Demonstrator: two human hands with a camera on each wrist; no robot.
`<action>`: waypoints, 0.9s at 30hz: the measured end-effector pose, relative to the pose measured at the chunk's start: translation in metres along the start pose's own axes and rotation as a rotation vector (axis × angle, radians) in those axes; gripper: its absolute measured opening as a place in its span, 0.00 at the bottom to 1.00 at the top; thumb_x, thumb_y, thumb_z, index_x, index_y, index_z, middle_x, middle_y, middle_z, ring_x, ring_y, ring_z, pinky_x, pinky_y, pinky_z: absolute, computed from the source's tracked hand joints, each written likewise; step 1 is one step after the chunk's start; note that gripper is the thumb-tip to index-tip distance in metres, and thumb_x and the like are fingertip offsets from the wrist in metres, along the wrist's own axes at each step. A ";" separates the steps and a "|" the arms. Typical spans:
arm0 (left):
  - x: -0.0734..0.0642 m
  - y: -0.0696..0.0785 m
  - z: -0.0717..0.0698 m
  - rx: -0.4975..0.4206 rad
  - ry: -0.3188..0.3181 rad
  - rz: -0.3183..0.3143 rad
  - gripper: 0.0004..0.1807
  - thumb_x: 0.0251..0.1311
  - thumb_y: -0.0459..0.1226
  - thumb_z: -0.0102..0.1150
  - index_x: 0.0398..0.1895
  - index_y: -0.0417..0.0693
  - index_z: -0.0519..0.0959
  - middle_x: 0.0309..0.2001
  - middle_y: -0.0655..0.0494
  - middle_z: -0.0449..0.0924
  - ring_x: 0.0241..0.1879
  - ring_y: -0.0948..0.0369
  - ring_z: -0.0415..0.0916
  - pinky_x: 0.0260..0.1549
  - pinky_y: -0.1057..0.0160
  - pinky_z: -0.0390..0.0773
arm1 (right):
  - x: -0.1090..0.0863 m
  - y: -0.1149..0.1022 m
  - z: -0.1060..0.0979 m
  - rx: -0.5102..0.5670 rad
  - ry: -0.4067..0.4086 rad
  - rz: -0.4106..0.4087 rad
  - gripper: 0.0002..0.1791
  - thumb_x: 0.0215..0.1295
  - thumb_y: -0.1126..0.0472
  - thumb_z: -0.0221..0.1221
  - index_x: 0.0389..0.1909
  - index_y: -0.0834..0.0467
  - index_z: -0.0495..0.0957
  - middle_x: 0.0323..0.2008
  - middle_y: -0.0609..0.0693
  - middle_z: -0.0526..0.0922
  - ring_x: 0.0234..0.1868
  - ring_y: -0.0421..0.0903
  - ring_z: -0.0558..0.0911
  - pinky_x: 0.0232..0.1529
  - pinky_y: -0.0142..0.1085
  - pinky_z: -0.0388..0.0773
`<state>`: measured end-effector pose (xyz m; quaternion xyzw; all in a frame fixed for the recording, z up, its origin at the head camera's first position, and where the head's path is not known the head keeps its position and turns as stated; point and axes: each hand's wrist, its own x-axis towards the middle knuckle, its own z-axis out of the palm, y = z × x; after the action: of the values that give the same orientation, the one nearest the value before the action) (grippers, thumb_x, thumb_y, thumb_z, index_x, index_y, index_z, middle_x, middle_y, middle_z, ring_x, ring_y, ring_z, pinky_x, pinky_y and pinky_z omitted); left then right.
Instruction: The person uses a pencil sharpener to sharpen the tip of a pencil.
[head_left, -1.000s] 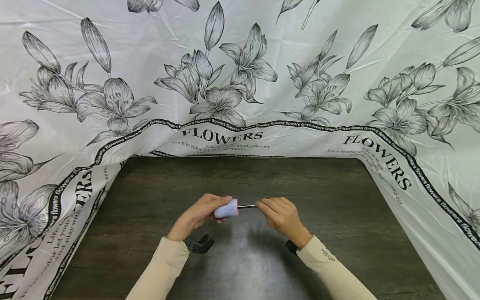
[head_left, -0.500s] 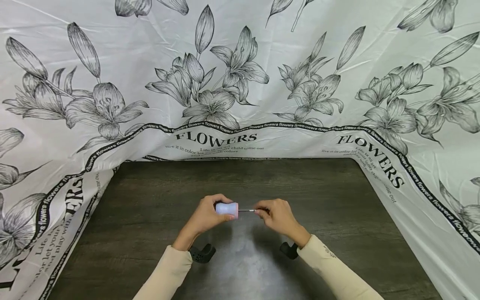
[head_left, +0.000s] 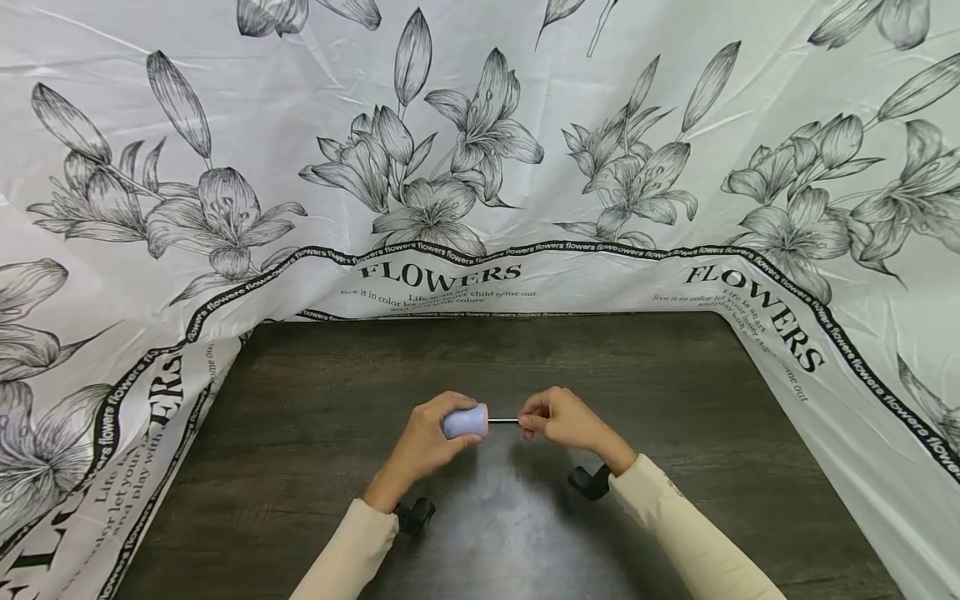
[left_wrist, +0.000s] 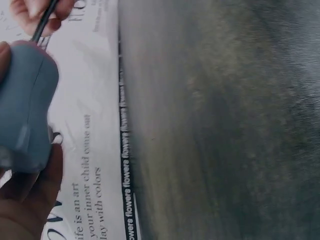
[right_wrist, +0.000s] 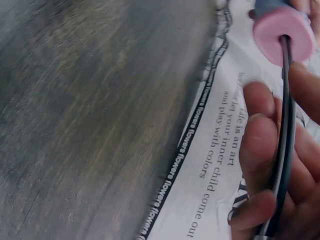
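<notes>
A screwdriver (head_left: 467,422) lies level between both hands above the table, its handle to the left. My left hand (head_left: 422,440) grips the lavender-blue handle, thumb along the near side and fingers round the far side. The waisted handle (left_wrist: 27,95) fills the left edge of the left wrist view. A pink collar (right_wrist: 270,39) caps its end, and the slim metal shaft (right_wrist: 286,132) runs out from there. With thumb and fingertips my right hand (head_left: 564,418) pinches the shaft. The shaft's far tip is hidden by the right hand.
A dark wood-grain table (head_left: 360,358) spreads below the hands. Around its back and sides hangs a white sheet (head_left: 285,200) with flower drawings and printed words. Dark wrist cameras, one of them the left camera (head_left: 415,517), hang under the wrists.
My left hand has rolled round the handle: its thumb moved from the top to the near side. The right hand has also turned on the shaft. Both hands sit slightly further right.
</notes>
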<state>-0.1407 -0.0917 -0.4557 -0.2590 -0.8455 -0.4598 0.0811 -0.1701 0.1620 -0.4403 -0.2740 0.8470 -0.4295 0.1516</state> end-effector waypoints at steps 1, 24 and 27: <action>0.000 -0.001 -0.001 -0.010 -0.011 -0.029 0.23 0.44 0.35 0.75 0.47 0.46 0.80 0.47 0.53 0.81 0.40 0.58 0.80 0.35 0.63 0.79 | -0.001 -0.001 0.001 -0.064 0.039 -0.023 0.06 0.63 0.59 0.61 0.36 0.58 0.84 0.28 0.52 0.86 0.17 0.31 0.72 0.19 0.27 0.68; 0.018 -0.002 -0.039 -0.536 -0.220 -0.565 0.20 0.67 0.44 0.54 0.45 0.32 0.78 0.26 0.52 0.76 0.21 0.63 0.76 0.19 0.67 0.71 | 0.000 0.008 0.030 -0.668 0.736 -0.713 0.04 0.60 0.64 0.64 0.34 0.61 0.84 0.31 0.50 0.85 0.28 0.42 0.83 0.29 0.32 0.78; 0.019 -0.003 -0.038 -0.576 -0.229 -0.589 0.19 0.67 0.44 0.54 0.42 0.32 0.78 0.24 0.54 0.76 0.19 0.65 0.75 0.18 0.68 0.69 | 0.001 0.008 0.029 -0.719 0.786 -0.763 0.06 0.63 0.62 0.62 0.34 0.60 0.85 0.30 0.50 0.86 0.27 0.42 0.83 0.26 0.32 0.77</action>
<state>-0.1620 -0.1175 -0.4292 -0.0680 -0.7241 -0.6489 -0.2236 -0.1591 0.1466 -0.4642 -0.4113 0.7734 -0.2115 -0.4335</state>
